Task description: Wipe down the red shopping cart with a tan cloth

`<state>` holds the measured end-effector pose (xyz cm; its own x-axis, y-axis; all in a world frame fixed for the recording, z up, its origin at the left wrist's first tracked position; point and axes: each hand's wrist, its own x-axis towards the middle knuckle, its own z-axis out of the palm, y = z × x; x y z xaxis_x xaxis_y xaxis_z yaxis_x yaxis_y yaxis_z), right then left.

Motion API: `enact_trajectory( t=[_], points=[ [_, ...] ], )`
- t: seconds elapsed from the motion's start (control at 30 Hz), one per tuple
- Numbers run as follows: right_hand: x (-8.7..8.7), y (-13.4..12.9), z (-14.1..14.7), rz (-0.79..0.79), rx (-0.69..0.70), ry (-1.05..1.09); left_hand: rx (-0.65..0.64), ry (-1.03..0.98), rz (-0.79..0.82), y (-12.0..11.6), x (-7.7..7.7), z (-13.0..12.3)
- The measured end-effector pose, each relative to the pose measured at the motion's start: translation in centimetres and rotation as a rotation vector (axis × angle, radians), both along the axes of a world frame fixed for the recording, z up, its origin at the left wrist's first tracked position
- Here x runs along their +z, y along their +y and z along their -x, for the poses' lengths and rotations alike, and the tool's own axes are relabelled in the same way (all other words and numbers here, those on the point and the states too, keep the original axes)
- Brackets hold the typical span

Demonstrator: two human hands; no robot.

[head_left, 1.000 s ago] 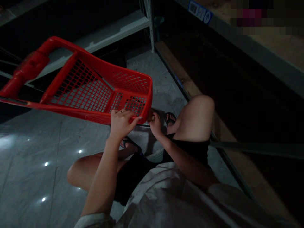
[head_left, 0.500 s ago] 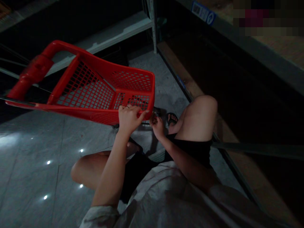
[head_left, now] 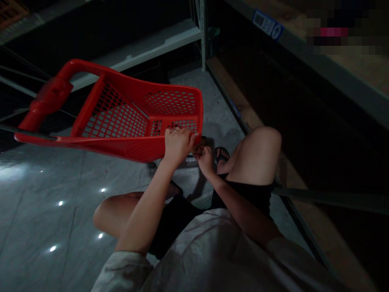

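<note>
A red plastic shopping cart (head_left: 121, 144) with mesh walls stands in front of me, its handle at the far left. My left hand (head_left: 178, 144), with a ring on one finger, is closed over the near rim close to the cart's end corner. Just below that corner is my right hand (head_left: 206, 160), its fingers pinched together at the cart's lower end. Something small and brownish shows at those fingertips, too dark to name. A caster wheel (head_left: 151, 165) is visible under the basket.
I sit low with knees apart, a sandalled foot (head_left: 222, 154) beside the cart's end. Grey tiles (head_left: 39, 211) cover the floor. A metal shelf (head_left: 158, 44) stands behind the cart; wooden shelving (head_left: 240, 111) with a blue-and-white label (head_left: 267, 25) runs along the right.
My left hand has slid right along the rim, nearer the end corner. My right hand stays low by that corner. The view has shifted slightly.
</note>
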<state>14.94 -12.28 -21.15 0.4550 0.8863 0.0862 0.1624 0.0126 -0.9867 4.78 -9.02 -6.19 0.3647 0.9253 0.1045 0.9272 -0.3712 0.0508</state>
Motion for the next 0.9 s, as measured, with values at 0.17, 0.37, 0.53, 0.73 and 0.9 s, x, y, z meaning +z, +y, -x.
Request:
enact_trajectory(
  t=[0.17, 0.37, 0.53, 0.73, 0.9],
  points=[
    [4.7, 0.8, -0.7, -0.245, -0.048, 0.0, -0.184, -0.113, 0.142, 1.0, 2.6, 3.7],
    [3.9, 0.7, 0.4, -0.277, 0.04, -0.141, -0.083, -0.158, 0.195, 1.8, 3.9, 9.0],
    [-0.2, 0.6, 1.0, 0.022, 0.11, -0.152, 0.049, -0.246, 0.088, 1.0, 2.1, 8.8],
    [6.1, 2.4, 0.7, -0.406, 0.024, -0.141, 0.071, -0.262, 0.049, 1.0, 1.7, 7.7],
    [3.0, 1.6, 1.9, -0.314, 0.141, -0.246, 0.067, -0.27, 0.024, 0.7, 1.6, 6.6]
  ],
)
